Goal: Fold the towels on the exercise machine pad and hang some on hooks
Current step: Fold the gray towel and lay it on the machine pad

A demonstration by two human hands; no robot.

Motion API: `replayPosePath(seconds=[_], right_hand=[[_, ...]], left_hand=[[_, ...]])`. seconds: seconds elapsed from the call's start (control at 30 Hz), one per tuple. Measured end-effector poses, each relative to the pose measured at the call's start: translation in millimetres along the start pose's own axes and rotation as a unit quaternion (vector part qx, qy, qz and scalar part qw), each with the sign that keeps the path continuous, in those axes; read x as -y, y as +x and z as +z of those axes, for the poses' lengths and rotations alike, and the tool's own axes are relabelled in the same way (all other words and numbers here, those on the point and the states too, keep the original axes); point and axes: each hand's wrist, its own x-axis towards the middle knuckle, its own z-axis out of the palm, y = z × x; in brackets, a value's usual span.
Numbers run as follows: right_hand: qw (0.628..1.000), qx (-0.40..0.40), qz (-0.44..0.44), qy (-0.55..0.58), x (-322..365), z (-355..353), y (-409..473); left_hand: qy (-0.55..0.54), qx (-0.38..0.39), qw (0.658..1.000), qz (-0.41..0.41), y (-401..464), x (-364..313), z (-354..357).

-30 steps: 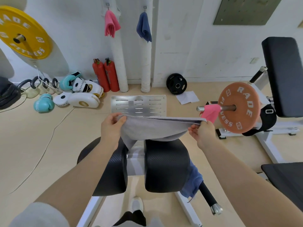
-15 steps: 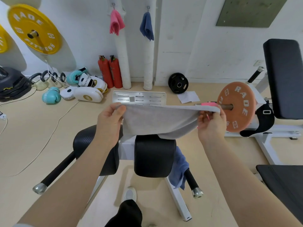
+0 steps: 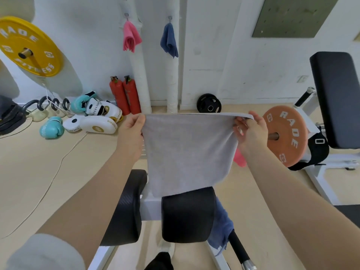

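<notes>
Pinching the gray towel (image 3: 187, 152) corners with left hand (image 3: 132, 131) at nine o'clock, right hand (image 3: 251, 131) at three; best kept level, edges matched.

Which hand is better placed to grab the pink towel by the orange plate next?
Right, probably. The right hand pinches the grey towel directly above the pink towel; the left hand is across the spread.
</notes>
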Motion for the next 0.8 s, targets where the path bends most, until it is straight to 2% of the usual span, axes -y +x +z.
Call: replayPosePath(seconds=[0.13,0.23,0.3,0.43,0.53,0.67,0.73,0.8], right_hand=[[0.999,-0.024,-0.045,0.018,19.7,17.6,15.8],[0.989,-0.085,-0.068,-0.104,16.0,2.7,18.2],[0.973,-0.111,-0.079,-0.186,4.4,-15.1,15.1],[0.937,-0.109,-0.068,-0.325,-30.2,-61.7,-0.3],[0.924,-0.093,-0.020,-0.370,-52.8,-101.5,-21.0],[0.905,-0.097,0.160,-0.381,-72.3,-147.6,-43.7],[0.899,-0.080,0.178,-0.393,-78.1,-169.2,-55.1],[0.904,-0.065,0.140,-0.399,-79.6,-189.5,-68.8]], left_hand=[[-0.028,0.032,0.999,0.032,26.1,-16.6,11.8],[0.016,0.048,0.998,0.031,21.6,-1.0,5.2],[0.083,0.057,0.995,0.019,9.3,15.4,-5.0],[0.169,0.061,0.983,-0.028,-28.5,53.6,-27.9],[0.229,0.043,0.971,-0.049,-63.5,79.7,-42.9],[0.307,0.044,0.949,-0.059,-114.1,103.7,-62.1],[0.337,0.042,0.938,-0.072,-138.9,111.2,-69.4],[0.352,0.051,0.931,-0.078,-162.1,117.2,-74.0]])
